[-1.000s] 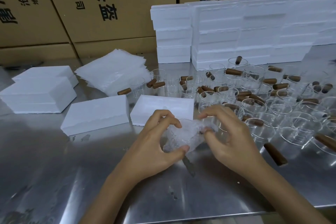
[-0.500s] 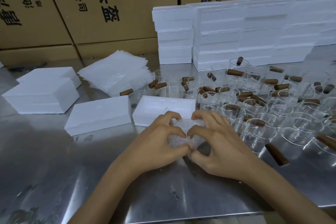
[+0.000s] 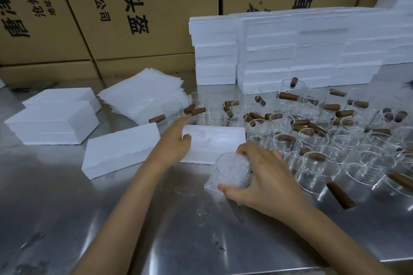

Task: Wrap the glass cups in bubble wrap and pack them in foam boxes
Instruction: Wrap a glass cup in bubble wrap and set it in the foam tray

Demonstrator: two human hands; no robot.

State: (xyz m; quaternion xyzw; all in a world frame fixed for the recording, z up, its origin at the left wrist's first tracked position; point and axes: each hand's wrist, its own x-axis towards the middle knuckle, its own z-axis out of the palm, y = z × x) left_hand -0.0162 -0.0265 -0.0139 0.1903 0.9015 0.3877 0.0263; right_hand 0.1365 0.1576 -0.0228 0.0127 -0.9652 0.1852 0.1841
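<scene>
Since half a second ago: left hand (image 3: 176, 144) off the bundle, now reaching with loose, extended fingers to the open foam box (image 3: 214, 144) just beyond. Right hand (image 3: 266, 176) alone clamped round the bubble-wrapped glass cup (image 3: 232, 171), standing on the steel table (image 3: 111, 219) beside the box. Likely light, rigid, fragile; wrap slippery and prone to unfurl. Best held round the sides, pinning the loose flap, not the rim.

The left hand (image 3: 173, 143) reaches forward with relaxed, extended fingers, holding nothing; the right hand (image 3: 266, 179) has its fingers and thumb curled in a grip.
</scene>
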